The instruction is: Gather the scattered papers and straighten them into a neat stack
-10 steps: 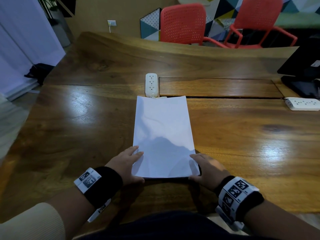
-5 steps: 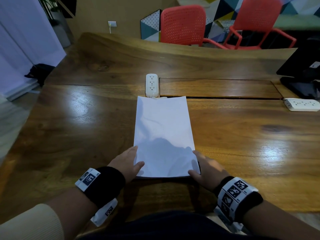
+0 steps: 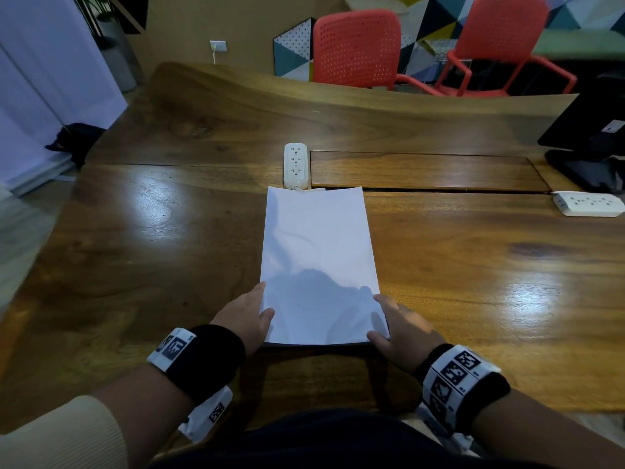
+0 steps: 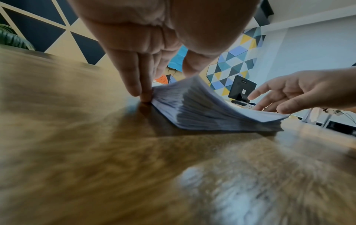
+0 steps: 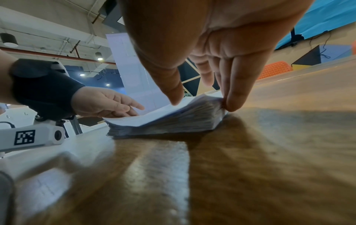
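Note:
A stack of white papers [image 3: 318, 258] lies lengthwise on the wooden table [image 3: 152, 252], its edges nearly flush. My left hand [image 3: 265, 299] presses straight fingers against the stack's near left edge, with the thumb lying over the top sheet. My right hand [image 3: 377, 316] does the same at the near right corner. In the left wrist view the fingertips [image 4: 143, 94] stand on the table against the stack [image 4: 202, 112]. In the right wrist view the thumb touches the top sheet and the fingers [image 5: 237, 97] push the side of the stack [image 5: 163, 123].
A white power strip [image 3: 296, 164] touches the stack's far end. A second strip [image 3: 590, 204] and a black monitor [image 3: 588, 140] sit at the right. Red chairs [image 3: 355, 49] stand behind the table. Bare wood lies to both sides of the stack.
Both hands have slid a little forward along the stack's side edges. The left thumb has come up from the near corner onto the top sheet. The stack has hardly shifted.

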